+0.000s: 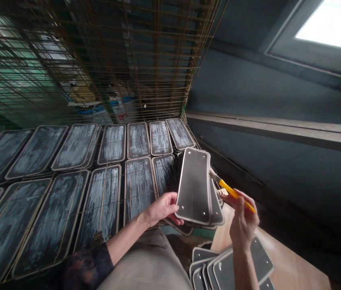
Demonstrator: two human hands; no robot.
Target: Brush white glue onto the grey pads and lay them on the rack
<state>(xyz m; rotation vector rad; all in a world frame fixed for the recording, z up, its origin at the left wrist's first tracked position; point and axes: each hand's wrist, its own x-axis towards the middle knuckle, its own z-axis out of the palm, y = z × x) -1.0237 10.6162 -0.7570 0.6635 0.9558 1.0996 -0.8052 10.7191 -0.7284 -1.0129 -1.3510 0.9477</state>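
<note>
My left hand (165, 207) is closed on the lower left edge of a dark rounded rectangular panel (193, 187), thumb near the corner. The panel has a pale rim and small shiny studs by its corners. It is tilted, and similar panels (216, 205) show beneath its right side. In my right hand (244, 219) is a paintbrush (229, 188) with a yellow handle. Its bristles are by the panel's right edge; I cannot tell whether they touch. To the left of my left hand is a panel with whitish streaks (140, 187).
Rows of streaked panels (81, 147) cover the wire rack at left. Upright wire grids (158, 60) stand behind them. Below my right arm, a pile of dark panels (227, 266) lies on a wooden board (294, 262). A wall with a ledge (279, 129) runs along the right.
</note>
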